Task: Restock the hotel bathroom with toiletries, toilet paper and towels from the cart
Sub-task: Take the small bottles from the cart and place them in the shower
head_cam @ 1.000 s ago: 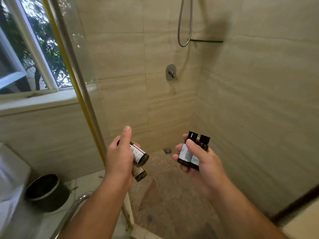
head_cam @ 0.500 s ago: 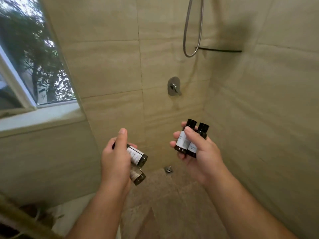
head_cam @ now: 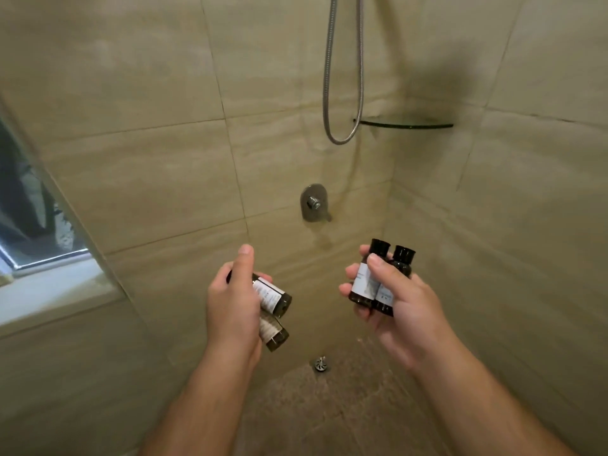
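I stand inside a beige-tiled shower stall. My left hand [head_cam: 232,304] grips two small dark toiletry bottles with white labels [head_cam: 274,299], lying sideways, their bottoms pointing right; the lower one [head_cam: 274,335] sticks out under my palm. My right hand [head_cam: 399,307] holds two more dark bottles with black caps [head_cam: 368,278], upright and side by side, thumb pressed across their fronts. A thin glass corner shelf [head_cam: 404,126] is mounted on the wall above and beyond my right hand, with nothing on it.
A metal shower hose [head_cam: 343,133] loops down beside the shelf. The round mixer valve [head_cam: 314,203] sits on the back wall. A floor drain [head_cam: 320,364] lies in the speckled floor. A window and sill [head_cam: 49,284] are at the left.
The view has moved forward into the stall and tilted up; the glass door edge, bin and door handle have left the frame. Both hands keep their bottles, raised slightly.
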